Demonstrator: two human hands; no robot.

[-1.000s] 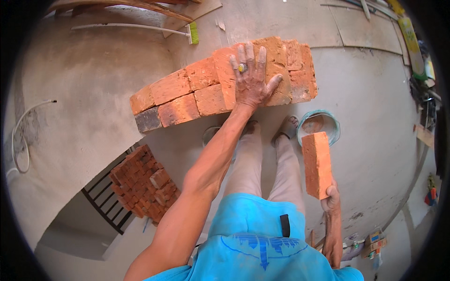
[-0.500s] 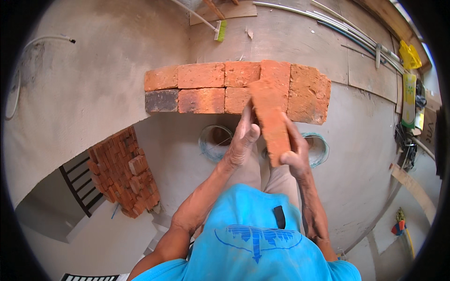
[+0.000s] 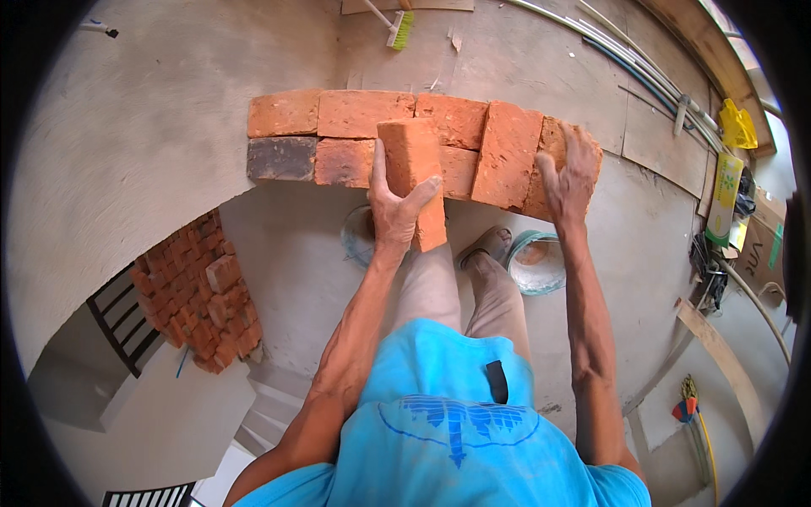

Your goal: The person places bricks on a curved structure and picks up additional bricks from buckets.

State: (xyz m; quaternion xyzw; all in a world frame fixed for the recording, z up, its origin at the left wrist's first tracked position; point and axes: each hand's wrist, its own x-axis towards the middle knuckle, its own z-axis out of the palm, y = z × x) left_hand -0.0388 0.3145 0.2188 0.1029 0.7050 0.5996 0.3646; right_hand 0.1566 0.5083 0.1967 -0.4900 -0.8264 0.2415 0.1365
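My left hand (image 3: 397,207) grips a loose orange brick (image 3: 416,169) between thumb and fingers. This brick is held lengthwise away from me, over the near side of a brick wall top (image 3: 363,114), and hides part of it. At the wall's right end my right hand (image 3: 572,177) is closed over the end brick (image 3: 545,190), with its thumb on the left part and fingers toward the far end. Left of that, another brick (image 3: 509,155) lies crosswise. A blackened brick (image 3: 281,158) sits in the near row at the left end.
Two buckets, left (image 3: 358,235) and right (image 3: 541,264), stand on the floor below the wall, by my legs. A brick stack (image 3: 198,291) is at lower left. Pipes (image 3: 634,63), a broom (image 3: 399,32) and a cardboard box (image 3: 760,232) lie beyond and to the right.
The loose brick has moved left and is now in my left hand alone. My right hand has let go of it and moved right onto the end brick. The view has shifted slightly.
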